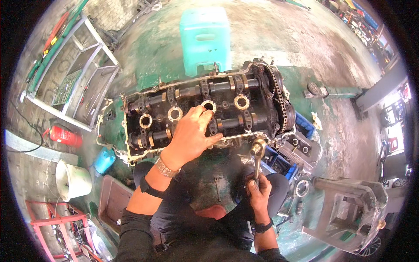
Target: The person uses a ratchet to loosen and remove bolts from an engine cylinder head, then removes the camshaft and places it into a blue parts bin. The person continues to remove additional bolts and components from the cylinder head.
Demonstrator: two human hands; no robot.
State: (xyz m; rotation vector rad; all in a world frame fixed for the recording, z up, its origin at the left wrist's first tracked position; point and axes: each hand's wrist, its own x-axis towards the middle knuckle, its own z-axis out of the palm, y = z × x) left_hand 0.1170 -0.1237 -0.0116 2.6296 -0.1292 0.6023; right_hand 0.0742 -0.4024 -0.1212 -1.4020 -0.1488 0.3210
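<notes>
A cylinder head (pixel 192 124) with two camshafts lies across the middle, its top exposed. A timing chain (pixel 279 98) runs over its right end. My left hand (pixel 192 133) rests on it, fingertips at the rim of one round spark plug tube (pixel 209 105) and thumb spread apart toward the near edge. Whatever lies under the fingertips is hidden. In my right hand (pixel 258 192) is a ratchet wrench (pixel 257 159), gripped by its handle. It points away from me, its head and socket by the near right edge of the cylinder head; I cannot tell whether they touch.
A turquoise plastic stool (pixel 205 41) stands beyond the engine part. On the left are a metal rack (pixel 72 113), a fire extinguisher (pixel 65 136) and a white bucket (pixel 73 181). Blue trays (pixel 277 161) and a grey plastic stool (pixel 345 209) are on the right.
</notes>
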